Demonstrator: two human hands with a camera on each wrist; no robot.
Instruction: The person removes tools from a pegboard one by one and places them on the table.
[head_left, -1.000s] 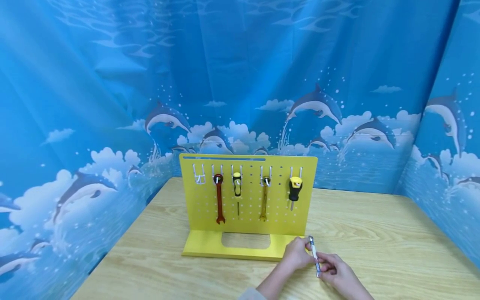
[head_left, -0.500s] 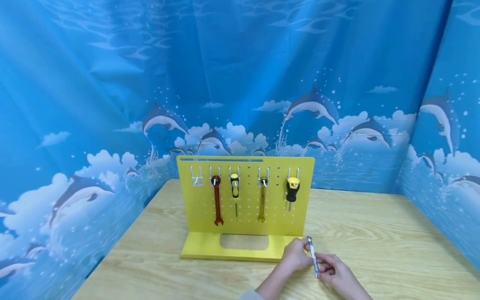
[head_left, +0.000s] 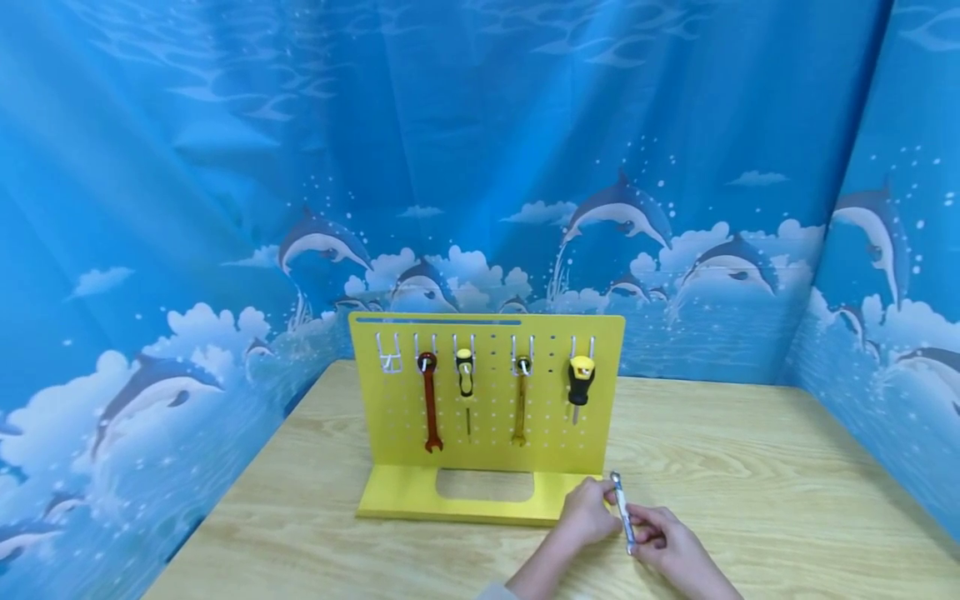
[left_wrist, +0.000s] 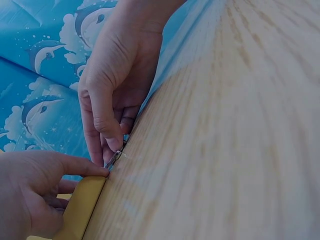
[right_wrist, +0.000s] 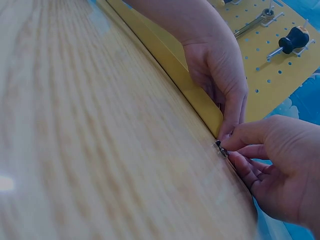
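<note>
A slim silver wrench [head_left: 623, 514] lies slanted at the front right corner of the yellow pegboard stand, close over the table. My right hand [head_left: 671, 546] pinches its near part between thumb and fingers. From the other side, my left hand [head_left: 588, 510] holds it near the far end, its wrist crossing the stand's base. In the left wrist view, the left hand [left_wrist: 32, 192] reaches over the base corner to the wrench [left_wrist: 116, 156]. The right wrist view shows the fingertips of both hands meeting at the wrench [right_wrist: 221, 148], which they largely hide.
On the yellow pegboard [head_left: 495, 417] hang a red wrench [head_left: 431, 408], a small screwdriver [head_left: 465, 375], a gold wrench [head_left: 521, 408] and a black-yellow screwdriver [head_left: 580, 382]. A bare white hook [head_left: 390, 360] sits at its left. A blue dolphin curtain [head_left: 450, 167] encloses the wooden table [head_left: 720, 450].
The head view has shifted slightly, so everything in it sits a little farther left. Both hands stay at the wrench in nearly the same pose, and the hanging tools have not moved.
</note>
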